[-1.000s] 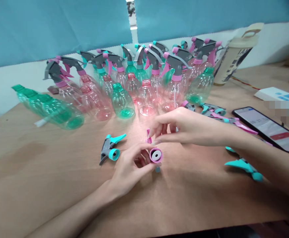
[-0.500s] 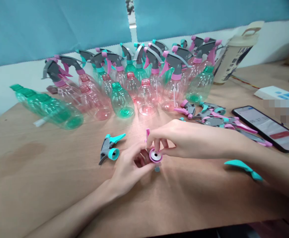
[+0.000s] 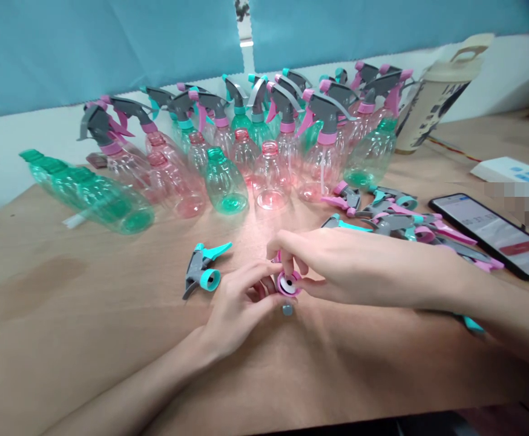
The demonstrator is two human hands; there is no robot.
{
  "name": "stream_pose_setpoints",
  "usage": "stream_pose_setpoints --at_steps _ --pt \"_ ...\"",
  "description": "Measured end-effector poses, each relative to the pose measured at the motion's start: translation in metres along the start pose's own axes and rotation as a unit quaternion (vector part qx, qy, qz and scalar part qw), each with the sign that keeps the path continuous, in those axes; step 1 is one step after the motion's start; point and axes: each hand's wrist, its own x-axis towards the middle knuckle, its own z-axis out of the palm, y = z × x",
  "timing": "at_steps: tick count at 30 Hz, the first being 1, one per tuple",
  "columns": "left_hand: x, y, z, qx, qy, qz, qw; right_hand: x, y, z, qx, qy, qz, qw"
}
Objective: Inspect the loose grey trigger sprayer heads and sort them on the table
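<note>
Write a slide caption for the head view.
Left hand holds a pink-collared sprayer, with right hand fingertips at it and bottles clustered beyond.

Bottles (image 3: 271,181) stand crowded along the back edge of the worktop (image 3: 255,381), from near its left edge to a tumbler (image 3: 437,109) at their right end. Many rear bottles carry fitted spray heads (image 3: 328,115). Before the bottles' right end lies a heap of loose spray heads (image 3: 389,225), a phone (image 3: 491,236) just right of it and a box (image 3: 509,170) behind the phone. Nearer the front edge, the left hand (image 3: 232,303) is around the held spray head (image 3: 287,285), the right hand (image 3: 323,263) at its collar; a single spray head (image 3: 195,266) lies left of the left hand.
</note>
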Motion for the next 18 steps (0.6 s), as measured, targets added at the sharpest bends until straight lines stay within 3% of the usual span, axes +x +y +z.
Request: stream_pose_setpoints --at_steps 8,18 --pt "0.002 0.0 -0.002 0.008 0.014 0.019 1.0 0.003 0.001 0.009 -0.002 0.05 -0.014 0.999" --pt "0.004 0.002 0.001 0.02 0.015 0.02 0.999 0.005 0.0 0.006 0.025 0.024 0.016 0.999"
